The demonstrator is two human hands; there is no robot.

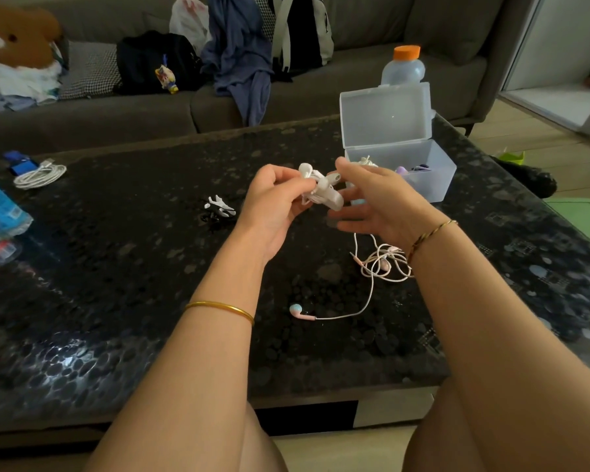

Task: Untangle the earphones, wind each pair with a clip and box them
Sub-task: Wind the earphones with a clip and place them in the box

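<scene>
My left hand (275, 199) grips a white pair of earphones wound on a white clip (322, 190), held above the dark table (133, 267). My right hand (372, 202) is beside the bundle with its fingers spread and relaxed, the thumb near the bundle's top. A pink pair of earphones (378, 267) lies loose and tangled on the table under my right wrist, one bud (297, 310) stretched toward me. A spare white clip (220, 205) lies left of my left hand. The clear plastic box (433, 178) stands open behind my right hand, with wound earphones inside.
A coiled white cable (40, 175) and a blue item sit at the far left. A blue bottle (0, 212) lies at the left edge. An orange-capped bottle (404, 66) stands behind the box. A sofa with bags and clothes runs along the back.
</scene>
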